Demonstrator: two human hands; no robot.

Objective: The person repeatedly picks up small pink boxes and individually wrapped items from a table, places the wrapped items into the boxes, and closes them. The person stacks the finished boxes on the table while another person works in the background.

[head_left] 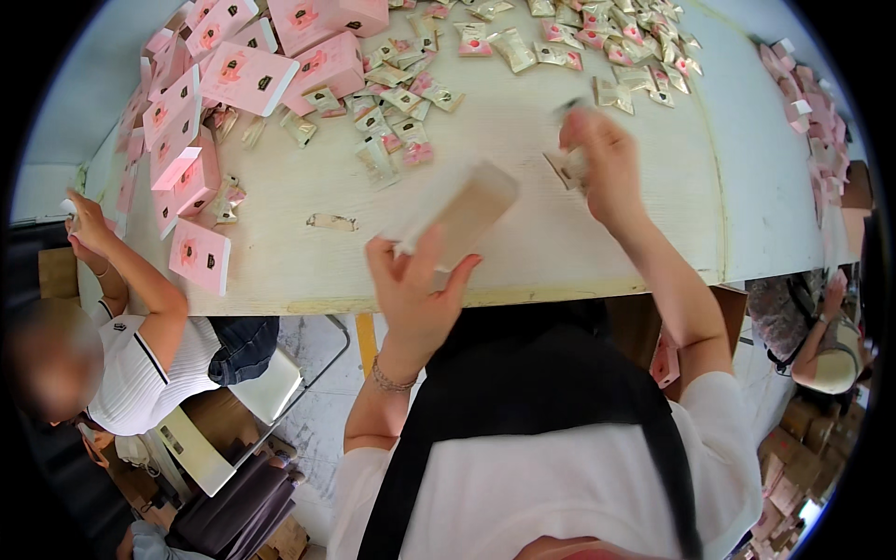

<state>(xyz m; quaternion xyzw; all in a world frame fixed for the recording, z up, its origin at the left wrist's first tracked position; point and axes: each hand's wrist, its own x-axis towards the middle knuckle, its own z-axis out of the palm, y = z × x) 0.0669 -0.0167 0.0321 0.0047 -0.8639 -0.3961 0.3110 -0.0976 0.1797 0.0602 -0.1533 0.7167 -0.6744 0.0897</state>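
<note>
Near the table's front edge, my left hand (418,294) grips a small carton (476,210) from below. The carton is tilted and smeared by motion; a pale side and a beige side face me. To its right, above the table, my right hand (607,173) is closed around small wrapped packets (566,170), one sticking out beside the palm; they are blurred, so how many is hard to tell. Beyond both hands lie loose pale-gold and pink packets (401,98), with another spread of packets (607,47) toward the far right.
Pink cartons (247,75) are heaped at the far left, some with flaps up, and one carton (201,254) lies near the left front edge. A torn strip (331,222) marks the tabletop (308,266). A co-worker's hand (89,224) is at left; another person (831,345) sits at right.
</note>
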